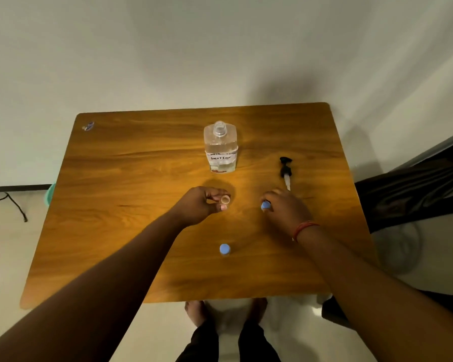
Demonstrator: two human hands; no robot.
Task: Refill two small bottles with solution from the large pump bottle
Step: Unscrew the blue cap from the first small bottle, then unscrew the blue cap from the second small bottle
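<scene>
The large pump bottle (221,148) bears a label (221,158) reading "SOLUTION".

A single wide-angle head view looks forward and steeply down from above the near edge of the counter (131,163). The whole wooden top fits in frame, with both forearms reaching in from the near corners. The far wall fills the upper half, bent by the lens, and floor shows at the left, right and near sides.
</scene>
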